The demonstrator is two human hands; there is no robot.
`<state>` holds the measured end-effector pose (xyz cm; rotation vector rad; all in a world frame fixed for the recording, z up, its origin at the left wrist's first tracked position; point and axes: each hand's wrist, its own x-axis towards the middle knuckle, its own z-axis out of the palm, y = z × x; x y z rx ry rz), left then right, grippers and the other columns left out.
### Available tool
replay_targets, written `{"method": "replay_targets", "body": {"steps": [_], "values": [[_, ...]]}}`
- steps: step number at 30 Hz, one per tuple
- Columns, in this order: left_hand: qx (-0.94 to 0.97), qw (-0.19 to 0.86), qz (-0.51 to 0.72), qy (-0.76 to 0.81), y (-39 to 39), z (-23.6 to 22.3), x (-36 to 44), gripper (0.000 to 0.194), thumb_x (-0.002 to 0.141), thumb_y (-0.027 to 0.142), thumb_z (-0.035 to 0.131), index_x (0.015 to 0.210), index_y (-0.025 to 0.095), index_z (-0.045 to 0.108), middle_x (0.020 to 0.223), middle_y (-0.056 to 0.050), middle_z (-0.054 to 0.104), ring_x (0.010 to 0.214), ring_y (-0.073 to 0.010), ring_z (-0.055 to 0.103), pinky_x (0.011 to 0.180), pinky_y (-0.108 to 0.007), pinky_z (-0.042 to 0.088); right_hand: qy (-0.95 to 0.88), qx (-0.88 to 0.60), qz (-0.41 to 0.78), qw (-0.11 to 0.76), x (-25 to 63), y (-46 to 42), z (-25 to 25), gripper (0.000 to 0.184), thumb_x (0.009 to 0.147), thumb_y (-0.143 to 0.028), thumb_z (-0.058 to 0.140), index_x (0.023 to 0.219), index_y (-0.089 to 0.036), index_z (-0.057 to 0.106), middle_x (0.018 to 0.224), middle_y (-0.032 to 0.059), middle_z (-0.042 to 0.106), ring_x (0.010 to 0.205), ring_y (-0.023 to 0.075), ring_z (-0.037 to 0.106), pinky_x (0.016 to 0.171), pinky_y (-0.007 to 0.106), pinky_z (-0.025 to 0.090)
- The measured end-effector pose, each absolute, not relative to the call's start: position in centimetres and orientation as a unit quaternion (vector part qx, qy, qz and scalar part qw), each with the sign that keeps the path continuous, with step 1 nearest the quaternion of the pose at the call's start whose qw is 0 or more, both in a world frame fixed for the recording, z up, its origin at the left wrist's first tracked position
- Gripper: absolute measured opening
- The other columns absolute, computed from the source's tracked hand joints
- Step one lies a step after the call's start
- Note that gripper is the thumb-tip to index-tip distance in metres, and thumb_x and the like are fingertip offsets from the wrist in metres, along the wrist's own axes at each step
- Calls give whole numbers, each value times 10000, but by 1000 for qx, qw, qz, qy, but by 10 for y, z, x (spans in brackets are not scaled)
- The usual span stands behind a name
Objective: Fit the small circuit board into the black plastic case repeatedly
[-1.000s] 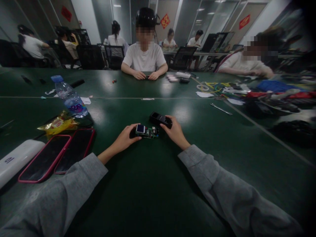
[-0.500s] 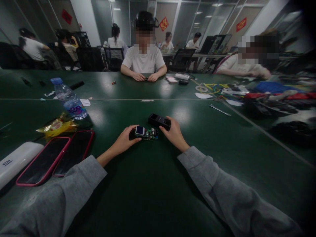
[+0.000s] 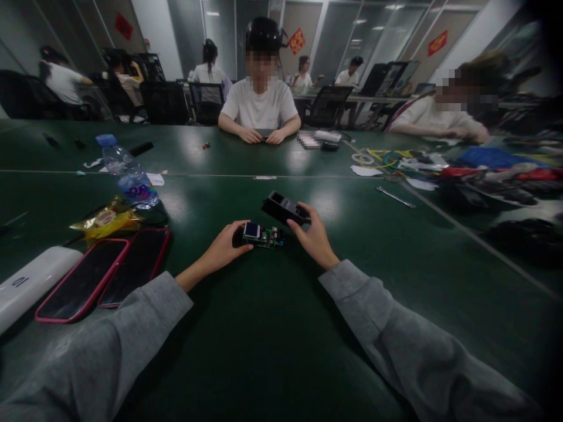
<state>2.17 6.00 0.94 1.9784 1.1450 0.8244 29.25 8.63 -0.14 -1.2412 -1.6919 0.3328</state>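
My left hand (image 3: 223,249) rests on the dark green table (image 3: 281,328) and pinches the left end of a small green circuit board (image 3: 264,235) with a little blue screen. My right hand (image 3: 314,237) grips a black plastic device housing (image 3: 282,209) by its near end, tilted up off the table just behind the board. Both forearms wear grey sleeves.
At the left lie two red-cased phones (image 3: 105,275), a white power bank (image 3: 30,284), a yellow snack packet (image 3: 105,220) and a water bottle (image 3: 127,176). A wrench (image 3: 394,197) and cluttered cables lie right. People sit across the table.
My right hand has lifted the black housing's far end up from the table and tilted it. My left hand stays on the circuit board.
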Motion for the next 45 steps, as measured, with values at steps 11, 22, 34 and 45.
{"method": "replay_targets", "body": {"steps": [11,22,34,45], "values": [[756,340,341,444,66,-1,22,651,807,259,694,1376,186,385,1354,-148,541,1264,-286,528,1063,-530,413,-759,-433,194,446,271,58,21,522,875,-389,614,1353,-278,434,1289,99,552,1154,283,548,989,497,468],[748,348,338,453,66,1,22,715,796,271,708,1421,174,374,1372,-164,543,1274,-288,528,1082,-527,402,-756,-425,231,440,269,57,19,502,870,-373,623,1331,-273,451,1273,93,556,1148,273,559,988,480,473],[740,338,347,466,66,1,23,752,777,254,729,1432,184,366,1356,-156,555,1259,-293,538,1073,-524,405,-794,-401,212,405,273,59,16,523,851,-338,653,1327,-256,455,1255,99,558,1129,270,561,974,484,476],[759,342,363,418,64,1,21,871,768,277,751,1489,280,261,1448,-136,451,1328,-312,454,1099,-571,341,-810,-394,246,358,276,63,5,501,825,-298,692,1268,-237,466,1214,92,580,1132,254,582,979,479,488]]}}
